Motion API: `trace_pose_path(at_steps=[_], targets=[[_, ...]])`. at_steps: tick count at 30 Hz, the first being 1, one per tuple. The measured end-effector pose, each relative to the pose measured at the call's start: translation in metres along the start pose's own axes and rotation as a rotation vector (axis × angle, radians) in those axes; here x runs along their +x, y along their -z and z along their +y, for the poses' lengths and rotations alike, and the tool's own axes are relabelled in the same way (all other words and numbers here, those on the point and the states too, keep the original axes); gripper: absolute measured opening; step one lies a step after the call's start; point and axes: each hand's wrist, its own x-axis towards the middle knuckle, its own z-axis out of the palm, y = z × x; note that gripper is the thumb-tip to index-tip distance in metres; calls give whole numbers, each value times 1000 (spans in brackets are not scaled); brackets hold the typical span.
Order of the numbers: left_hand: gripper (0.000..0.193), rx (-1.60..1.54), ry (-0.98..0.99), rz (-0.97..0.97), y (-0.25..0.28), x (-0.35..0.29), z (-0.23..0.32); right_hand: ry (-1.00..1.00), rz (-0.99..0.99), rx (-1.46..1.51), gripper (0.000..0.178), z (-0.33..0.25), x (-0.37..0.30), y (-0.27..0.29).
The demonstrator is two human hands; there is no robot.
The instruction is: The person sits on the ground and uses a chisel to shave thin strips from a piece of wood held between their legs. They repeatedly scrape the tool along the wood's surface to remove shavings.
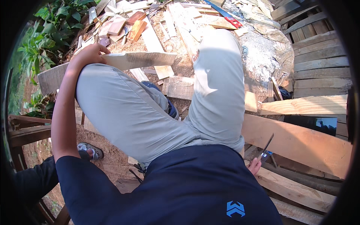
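Note:
A rough wooden board [150, 59] lies across my bent left knee, one end reaching out past the knee to the left. My left hand [91, 55] is closed round its upper edge, fingers curled over the far side. Low at my right side, my right hand [255, 166] grips a knife-like tool [267, 144] with a narrow dark blade pointing up and away. Most of this hand is hidden behind my shirt, and only part of the tool's handle shows. A small blue item [265, 154] is just beside the handle.
Offcuts [137, 30] and sawdust cover the ground ahead, with a red-handled saw [228, 18] farther off. Long planks [300, 140] are on my right, near a dark flat screen-like panel [311, 124]. Another person's sandalled foot [92, 150] is at left, near leafy plants [48, 37].

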Motion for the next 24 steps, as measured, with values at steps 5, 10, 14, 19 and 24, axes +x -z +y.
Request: trace_pose_path(at_steps=[5,10,14,19,24], targets=[[51,184,-125,60,-8,24,17,4,-88,318,33,-180,33,-73],[49,205,-223,149,-9,47,7,247,-280,457,31,-310,26,-94],[48,129,-237,167,-20,44,-4,372,-458,506,26,-381,4,-95],[48,95,-233,194,-21,35,-14,335,-786,571,31,-418,9,-112],[45,151,-263,223,-17,23,-12,356,-1055,365,34,-447,-11,-197]])
